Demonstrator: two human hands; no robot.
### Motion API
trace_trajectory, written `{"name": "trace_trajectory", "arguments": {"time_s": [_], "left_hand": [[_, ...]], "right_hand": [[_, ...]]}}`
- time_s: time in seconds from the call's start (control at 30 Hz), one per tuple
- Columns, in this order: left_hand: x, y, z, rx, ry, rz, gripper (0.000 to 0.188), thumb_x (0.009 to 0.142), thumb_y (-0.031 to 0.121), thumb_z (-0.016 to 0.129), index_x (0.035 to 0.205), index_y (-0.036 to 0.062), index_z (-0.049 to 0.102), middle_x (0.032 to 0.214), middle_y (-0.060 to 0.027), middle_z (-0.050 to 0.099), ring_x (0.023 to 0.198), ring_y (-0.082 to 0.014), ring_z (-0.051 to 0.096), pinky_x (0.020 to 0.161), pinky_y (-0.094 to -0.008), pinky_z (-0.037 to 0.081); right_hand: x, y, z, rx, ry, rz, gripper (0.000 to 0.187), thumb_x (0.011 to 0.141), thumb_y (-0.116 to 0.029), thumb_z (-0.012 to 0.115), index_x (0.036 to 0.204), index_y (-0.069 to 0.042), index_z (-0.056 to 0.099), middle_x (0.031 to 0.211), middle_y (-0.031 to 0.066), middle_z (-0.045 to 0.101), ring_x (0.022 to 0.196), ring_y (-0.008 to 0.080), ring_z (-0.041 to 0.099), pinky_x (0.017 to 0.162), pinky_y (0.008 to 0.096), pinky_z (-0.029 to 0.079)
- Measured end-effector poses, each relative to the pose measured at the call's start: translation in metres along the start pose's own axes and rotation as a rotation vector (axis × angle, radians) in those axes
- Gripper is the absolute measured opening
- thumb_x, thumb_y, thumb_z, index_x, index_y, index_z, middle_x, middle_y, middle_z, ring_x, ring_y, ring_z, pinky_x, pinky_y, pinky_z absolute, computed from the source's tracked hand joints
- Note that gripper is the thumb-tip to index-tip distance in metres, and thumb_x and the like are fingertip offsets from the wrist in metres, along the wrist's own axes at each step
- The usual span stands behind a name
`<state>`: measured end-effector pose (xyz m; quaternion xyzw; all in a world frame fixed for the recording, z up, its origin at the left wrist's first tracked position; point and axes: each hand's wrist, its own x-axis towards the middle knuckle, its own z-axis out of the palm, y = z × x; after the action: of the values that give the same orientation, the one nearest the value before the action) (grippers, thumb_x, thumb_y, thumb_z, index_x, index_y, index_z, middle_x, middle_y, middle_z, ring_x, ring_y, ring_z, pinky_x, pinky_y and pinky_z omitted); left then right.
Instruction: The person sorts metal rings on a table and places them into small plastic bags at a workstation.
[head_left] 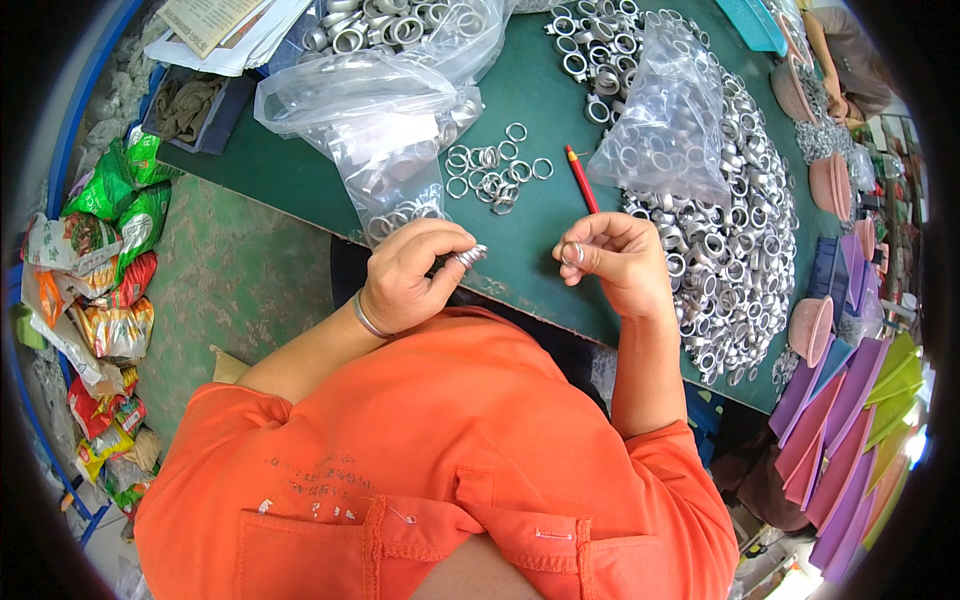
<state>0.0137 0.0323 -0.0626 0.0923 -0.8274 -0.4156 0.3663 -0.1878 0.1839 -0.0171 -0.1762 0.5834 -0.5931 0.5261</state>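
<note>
My left hand (415, 270) is closed on a short stack of metal rings (470, 256), held above the table's near edge. In my right hand (625, 265), a single metal ring (574, 254) is pinched between thumb and fingers. Thin loose rings (490, 172) lie scattered on the green table (535, 260) just beyond both hands. A red pen (580, 180) rests beyond my right hand. To the right of that hand spreads a large heap of grey metal ring fittings (735, 260). A clear plastic bag (665, 130) lies over part of the heap.
Another clear bag (370, 110) with rings lies at the far left, beside a grey bin (200, 110) and papers (225, 35). Pink baskets (830, 185) and coloured bins (860, 420) line the right. Another person's hand (835, 100) shows at the far right. Colourful packets (120, 240) lie left.
</note>
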Motion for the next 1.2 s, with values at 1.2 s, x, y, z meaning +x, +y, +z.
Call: {"name": "trace_trajectory", "arguments": {"time_s": [1.2], "left_hand": [[-0.001, 0.000, -0.001, -0.028, 0.008, -0.006, 0.024, 0.070, -0.011, 0.068, 0.092, -0.0012, 0.064, 0.088, -0.0137, 0.067, 0.079, -0.0235, 0.067, 0.069, -0.0297, 0.054]], "right_hand": [[0.053, -0.001, 0.034, -1.420, 0.361, -0.693, 0.024, 0.075, 0.000, 0.057, 0.096, -0.006, 0.069, 0.085, 0.0099, 0.056, 0.084, 0.0292, 0.059, 0.070, 0.0399, 0.052]]}}
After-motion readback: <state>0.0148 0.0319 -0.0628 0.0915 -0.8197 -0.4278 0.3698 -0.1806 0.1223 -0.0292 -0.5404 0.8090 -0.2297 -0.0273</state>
